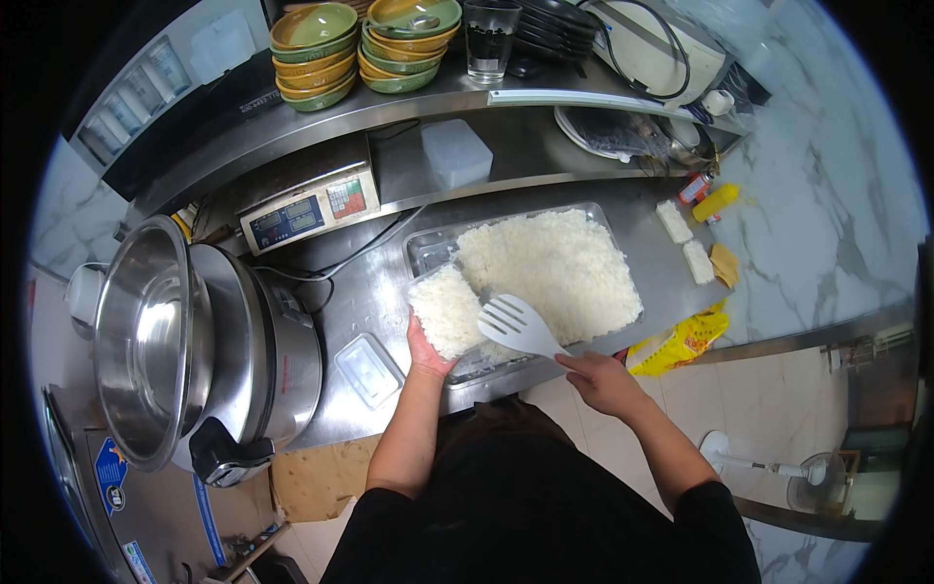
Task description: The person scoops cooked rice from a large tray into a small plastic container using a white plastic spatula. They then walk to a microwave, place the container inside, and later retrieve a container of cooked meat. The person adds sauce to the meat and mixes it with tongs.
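My left hand point(430, 349) holds a rectangular clear plastic container filled with white cooked rice point(444, 306). It is tilted over the near left part of a large metal tray point(422, 252). My right hand point(600, 381) grips the handle of a white slotted spatula point(519, 325), whose blade lies close to the container's right side. Rice point(547, 266) covers most of the tray; bare metal shows at its far left corner and near edge. A clear rectangular plastic lid point(369, 370) lies on the steel counter, left of my left hand.
A large cooker point(288, 358) with a steel bowl point(142, 343) on top stands at left. Behind the tray are a digital scale point(310, 208) and a translucent box point(457, 153). Stacked bowls point(314, 58) fill the upper shelf. A yellow bottle point(716, 203) and white blocks point(698, 263) sit at right.
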A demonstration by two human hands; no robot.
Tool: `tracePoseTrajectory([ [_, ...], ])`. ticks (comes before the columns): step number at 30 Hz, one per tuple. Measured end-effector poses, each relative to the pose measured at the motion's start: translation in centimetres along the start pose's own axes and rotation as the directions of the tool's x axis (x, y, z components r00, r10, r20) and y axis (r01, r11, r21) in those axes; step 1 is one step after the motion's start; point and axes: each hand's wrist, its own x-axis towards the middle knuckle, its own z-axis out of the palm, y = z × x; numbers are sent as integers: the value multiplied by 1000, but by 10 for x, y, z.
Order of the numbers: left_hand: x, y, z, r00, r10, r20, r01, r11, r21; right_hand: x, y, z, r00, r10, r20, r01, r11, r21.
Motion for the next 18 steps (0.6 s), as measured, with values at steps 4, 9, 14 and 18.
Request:
tracePoseTrajectory([
  [4, -4, 11, -5, 1000, -5, 4, 5, 1000, 15, -8, -1, 0, 995, 5, -105, -13, 996, -84],
  [9, -7, 21, -18, 1000, -11, -22, 13, 998, 66, 1, 2, 41, 940, -27, -340, 60, 994, 87],
  [14, -14, 11, -12, 996, 64, -62, -56, 992, 110, -9, 47, 65, 962, 189, -195, -194, 981, -7],
  [18, -9, -15, -7, 993, 67, -93, -55, 991, 119, -18, 96, 75, 915, 242, -322, -161, 952, 259],
])
